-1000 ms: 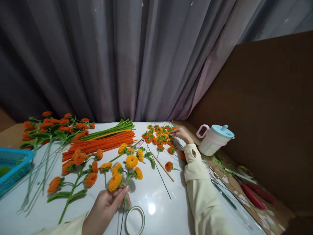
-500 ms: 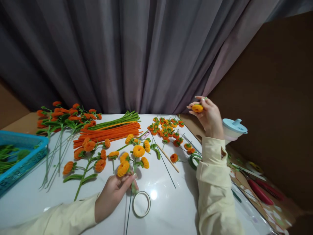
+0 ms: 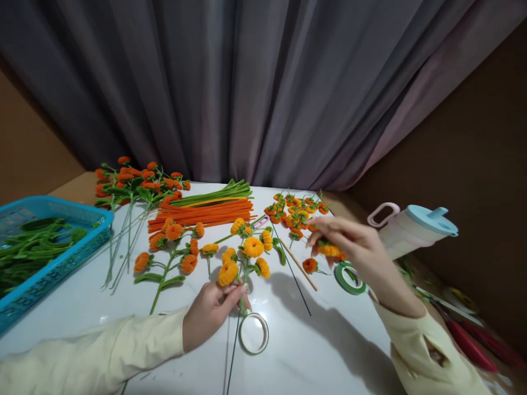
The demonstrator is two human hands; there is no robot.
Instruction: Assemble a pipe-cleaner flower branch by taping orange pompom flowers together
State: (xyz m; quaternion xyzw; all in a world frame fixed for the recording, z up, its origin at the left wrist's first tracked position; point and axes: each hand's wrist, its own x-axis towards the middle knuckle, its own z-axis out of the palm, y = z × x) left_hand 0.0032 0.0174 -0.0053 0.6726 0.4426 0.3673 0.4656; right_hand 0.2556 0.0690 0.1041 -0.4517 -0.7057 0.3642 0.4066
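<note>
My left hand (image 3: 214, 312) rests on the white table (image 3: 308, 351) and pinches the stem of a branch of yellow fuzzy flowers (image 3: 247, 252) just below its blooms. My right hand (image 3: 362, 255), a little blurred, hovers above the table with its fingers closed on a small yellow-orange flower (image 3: 328, 249). A ring of white tape (image 3: 254, 333) lies just right of my left hand. A green tape roll (image 3: 349, 277) lies under my right hand. Loose small orange flowers (image 3: 294, 211) lie in a pile behind it.
A blue basket (image 3: 61, 258) with green leaves stands at the left. Orange flower branches (image 3: 140, 184), a bundle of orange and green fuzzy wires (image 3: 209, 208), a wooden stick (image 3: 302, 266) and thin wires lie on the table. A lidded jug (image 3: 415, 230) and red-handled tools (image 3: 469, 343) sit right.
My right hand has come down from above the table and moved toward me with the small flower. My left hand has stayed on the stem. The view has shifted left.
</note>
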